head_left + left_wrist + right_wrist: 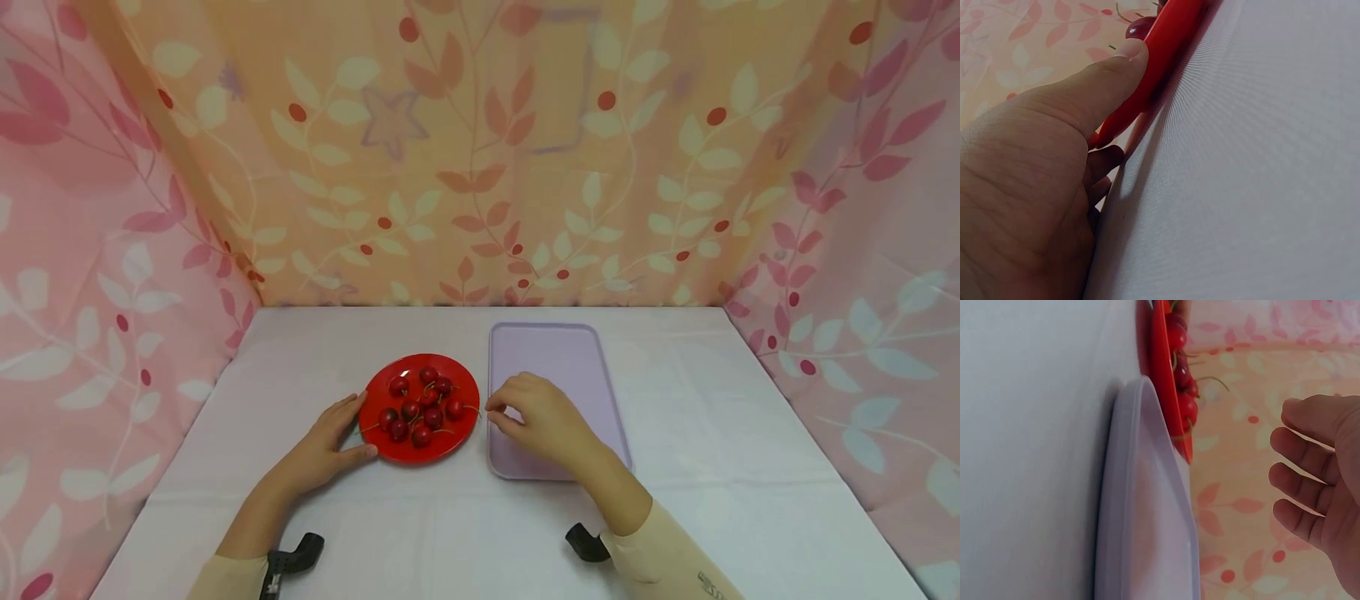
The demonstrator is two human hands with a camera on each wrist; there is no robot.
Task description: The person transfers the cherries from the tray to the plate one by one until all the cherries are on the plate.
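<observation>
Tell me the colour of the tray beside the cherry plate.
Pale lilac; the tray shows best in the head view.

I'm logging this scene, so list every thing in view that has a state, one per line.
red plate: flat on the table, holding cherries, steadied at its left rim.
cherries: piled on the plate, stems on.
lilac tray: flat, right of the plate, nothing lying in it.
left hand: thumb and fingers gripping the plate's rim.
right hand: fingers loosely curled over the tray's left edge, holding nothing.
</observation>
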